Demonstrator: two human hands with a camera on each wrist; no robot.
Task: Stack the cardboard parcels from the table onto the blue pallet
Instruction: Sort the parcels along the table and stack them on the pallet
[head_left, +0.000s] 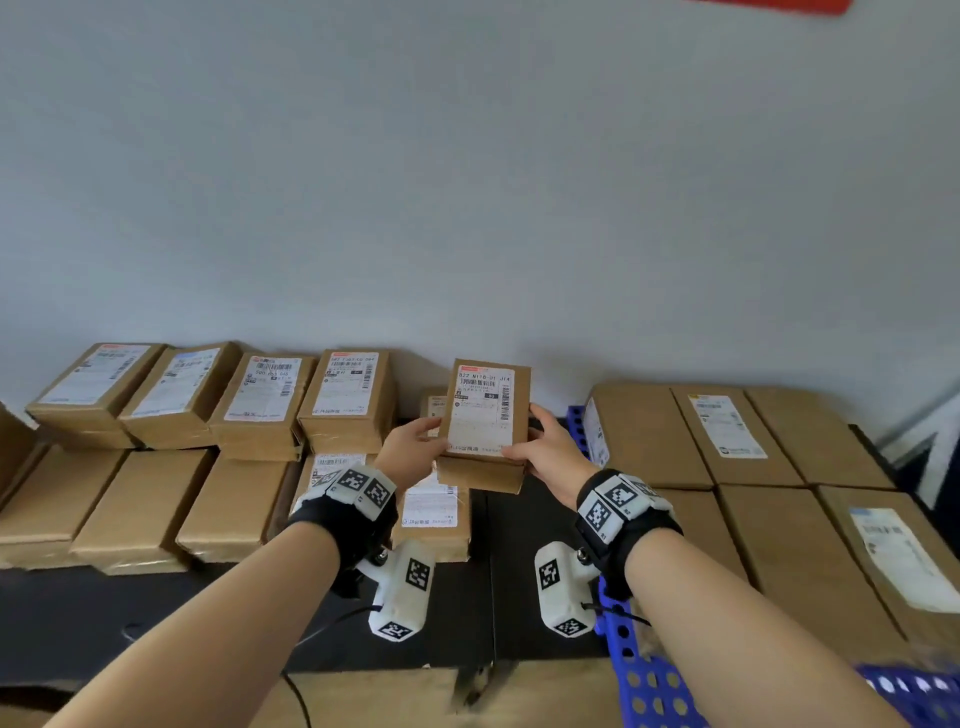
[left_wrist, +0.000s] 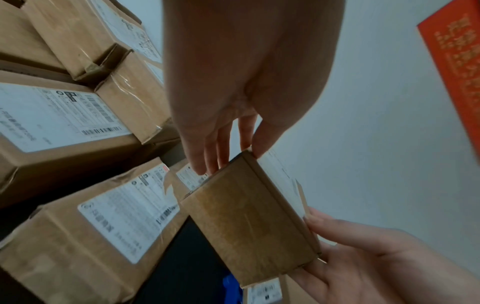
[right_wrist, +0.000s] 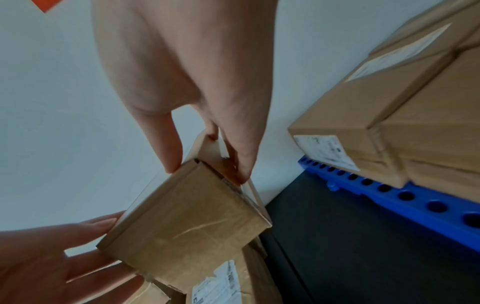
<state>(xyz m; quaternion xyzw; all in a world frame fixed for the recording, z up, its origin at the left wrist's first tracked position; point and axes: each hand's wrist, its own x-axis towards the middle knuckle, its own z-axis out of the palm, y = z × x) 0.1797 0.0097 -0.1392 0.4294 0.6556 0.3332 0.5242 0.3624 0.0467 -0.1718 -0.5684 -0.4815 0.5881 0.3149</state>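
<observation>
A small cardboard parcel (head_left: 485, 421) with a white shipping label on top hangs tilted above the black table (head_left: 156, 603), held between both hands. My left hand (head_left: 434, 441) pinches its left near corner, thumb on the label side and fingers (left_wrist: 205, 162) underneath. My right hand (head_left: 519, 441) pinches the right near corner the same way, fingers (right_wrist: 244, 164) along its side. The parcel's taped end (left_wrist: 249, 224) faces the wrists. The blue pallet (head_left: 639, 675) with round holes lies to the right, brown parcels (head_left: 779, 545) resting on it in rows.
Several labelled parcels (head_left: 260, 400) sit left of the hands, two high at the back, with a front row (head_left: 140, 504) before them. Another labelled parcel (head_left: 431, 514) lies right under the held one. A grey wall stands close behind. A cardboard box (head_left: 389, 696) is at the near edge.
</observation>
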